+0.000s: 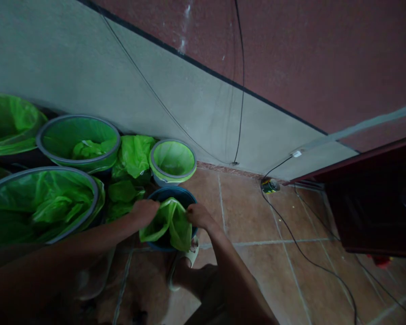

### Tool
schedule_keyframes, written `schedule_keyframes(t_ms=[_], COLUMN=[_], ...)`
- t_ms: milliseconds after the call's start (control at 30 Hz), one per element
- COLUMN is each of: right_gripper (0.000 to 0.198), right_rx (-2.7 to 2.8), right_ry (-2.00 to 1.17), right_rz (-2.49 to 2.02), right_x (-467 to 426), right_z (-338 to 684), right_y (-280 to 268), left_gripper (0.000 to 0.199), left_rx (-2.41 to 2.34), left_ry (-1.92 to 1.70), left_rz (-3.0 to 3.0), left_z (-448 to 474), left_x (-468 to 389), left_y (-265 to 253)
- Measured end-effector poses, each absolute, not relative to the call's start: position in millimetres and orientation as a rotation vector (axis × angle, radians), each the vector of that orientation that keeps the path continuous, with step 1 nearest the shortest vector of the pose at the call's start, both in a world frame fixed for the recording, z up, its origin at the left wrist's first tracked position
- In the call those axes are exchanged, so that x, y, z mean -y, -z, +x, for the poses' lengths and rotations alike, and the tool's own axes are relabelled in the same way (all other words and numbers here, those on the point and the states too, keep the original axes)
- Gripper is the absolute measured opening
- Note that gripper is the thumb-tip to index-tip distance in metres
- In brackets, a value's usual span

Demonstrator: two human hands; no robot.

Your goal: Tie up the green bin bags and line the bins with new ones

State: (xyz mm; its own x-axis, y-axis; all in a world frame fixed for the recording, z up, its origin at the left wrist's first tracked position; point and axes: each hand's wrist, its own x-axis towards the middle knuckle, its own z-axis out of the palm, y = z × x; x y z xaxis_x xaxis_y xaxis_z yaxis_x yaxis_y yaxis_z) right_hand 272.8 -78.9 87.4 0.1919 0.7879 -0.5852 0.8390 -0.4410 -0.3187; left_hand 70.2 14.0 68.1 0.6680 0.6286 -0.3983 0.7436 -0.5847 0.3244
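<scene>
While grasping a green bag [181,228] over a blue bin [169,192], holds it open!
Grips one edge with left hand [145,212], another with right hand [198,215].

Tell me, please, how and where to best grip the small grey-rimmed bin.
I'd grip the small grey-rimmed bin by the rim at its right, coming from above right: its mouth faces up and floor tiles show there, while green bags crowd its left, the wall is behind and the blue bin in front.
</scene>
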Motion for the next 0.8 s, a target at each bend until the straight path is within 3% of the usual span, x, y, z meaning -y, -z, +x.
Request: schedule_keyframes(t_ms=[67, 200, 400, 667, 800], right_gripper=[0.018, 0.022, 0.05, 0.038, 0.043], right_rx=[-1.544, -1.436, -1.513, -1.464, -1.619], right_ry=[0.867, 0.89, 0.743, 0.867, 1.018], right_rz=[2.188, 2.023, 2.401, 2.399, 2.381], right_x=[84.4, 91.2, 80.1, 82.1, 79.0], right_z=[280.9, 283.3, 266.3, 261.3, 261.7], right_y=[-89.8, -89.6, -78.8, -55.0, -61.7], left_gripper=[0.025, 0.028, 0.027, 0.038, 0.051], left_rx=[-1.13, -1.171, -1.064, -0.961, -0.723], left_ry=[0.359, 0.23, 0.079, -0.261, -0.134], left_rz=[2.564, 2.656, 2.689, 2.751, 2.556], left_z=[63.2, 60.9, 73.9, 79.5, 86.0], left_x=[-30.5, -50.3, -38.9, -19.8, 7.1], left_y=[-74.8, -84.5, -85.2, -91.4, -80.0])
